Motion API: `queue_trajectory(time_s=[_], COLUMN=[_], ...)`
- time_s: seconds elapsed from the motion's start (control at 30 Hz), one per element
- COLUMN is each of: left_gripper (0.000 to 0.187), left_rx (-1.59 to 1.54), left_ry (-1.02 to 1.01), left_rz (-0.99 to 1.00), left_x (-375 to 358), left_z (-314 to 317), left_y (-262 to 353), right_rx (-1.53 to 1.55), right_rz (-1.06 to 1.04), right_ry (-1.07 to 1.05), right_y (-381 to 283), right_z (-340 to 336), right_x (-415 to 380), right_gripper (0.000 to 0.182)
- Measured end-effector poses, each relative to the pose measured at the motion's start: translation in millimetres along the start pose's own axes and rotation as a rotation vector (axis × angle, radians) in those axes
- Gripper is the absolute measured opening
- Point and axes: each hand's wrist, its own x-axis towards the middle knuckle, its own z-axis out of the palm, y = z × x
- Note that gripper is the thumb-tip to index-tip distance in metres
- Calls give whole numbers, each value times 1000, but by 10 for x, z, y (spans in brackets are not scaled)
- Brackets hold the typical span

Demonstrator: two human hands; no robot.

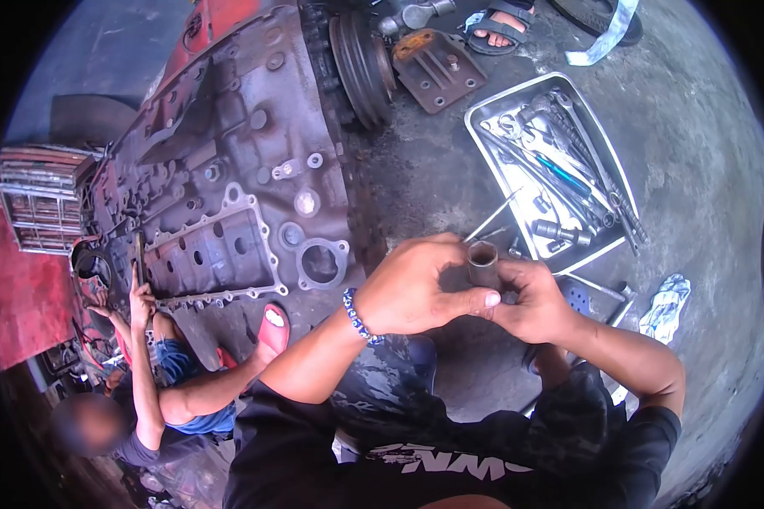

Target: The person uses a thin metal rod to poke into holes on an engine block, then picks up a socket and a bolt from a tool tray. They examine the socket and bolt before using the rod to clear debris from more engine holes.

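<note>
My left hand (424,284), with a beaded bracelet (358,318) at its wrist, is closed on one side of a metal socket (483,265). On the other side, the fingers of my right hand (526,301) are wrapped round the same socket. The socket stands upright between both hands, its open end facing up. A thin rod (494,215) shows just beyond it, running toward the tray. To the left lies a large engine block (255,119) with a rectangular opening and a round flange.
A metal tray (475,127) holds wrenches and sockets. Beyond are a pulley (358,72), a rusty bracket (440,72) and a sandalled foot (497,30). A co-worker's hand (141,297) touches the block at left. A crumpled cloth (666,310) lies right.
</note>
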Motion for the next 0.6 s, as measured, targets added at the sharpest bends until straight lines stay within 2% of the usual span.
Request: queue_trajectory(time_s=[0.6], left_gripper=[40], left_rx=[19], left_ry=[31], left_rz=[-29], left_x=[38], left_z=[20], left_y=[32], right_rx=[-94], right_rz=[136], right_ry=[77], right_y=[116], right_z=[-42], right_x=[-63], right_gripper=[20])
